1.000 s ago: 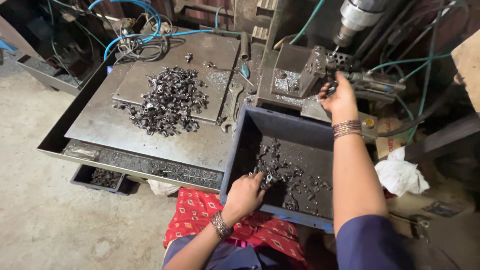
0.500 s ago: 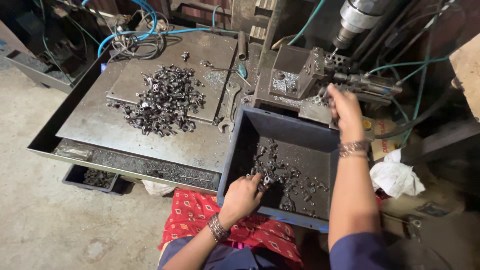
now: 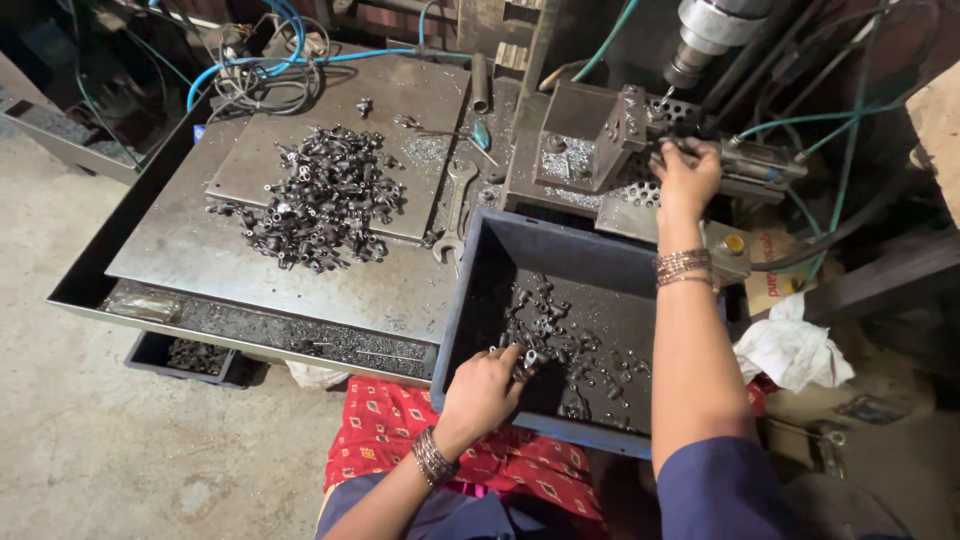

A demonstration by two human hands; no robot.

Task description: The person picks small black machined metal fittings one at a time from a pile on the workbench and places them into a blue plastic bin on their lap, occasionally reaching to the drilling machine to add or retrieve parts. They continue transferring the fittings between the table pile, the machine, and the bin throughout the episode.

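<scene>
The left hand (image 3: 482, 392) sits low in the blue bin (image 3: 470, 290), fingers curled over the loose small metal parts (image 3: 560, 345) on its floor, one or two of them pinched at the fingertips. A second ago it lay in nearly the same spot with the same curl, so it has hardly shifted; it looks to be still sorting out a piece to pick up.

The right hand (image 3: 685, 178) has changed more. A second ago it was reaching up at the machine's fixture (image 3: 590, 135) with the forearm slanted; now the arm runs straighter and the hand rests on the perforated plate beside the fixture block, under the drill spindle (image 3: 705, 35). Its fingers are bent over something at the fixture, but whether they grasp a part or just press on the clamp cannot be told. By my reading, a piece is being seated or removed there while the other hand readies another.

Further out, a heap of finished-looking dark parts (image 3: 320, 200) lies on the steel surface (image 3: 200, 255), a spanner (image 3: 455, 195) near the bin's far corner, blue hoses (image 3: 260, 60) behind, and a white rag (image 3: 795, 345) to the right.
</scene>
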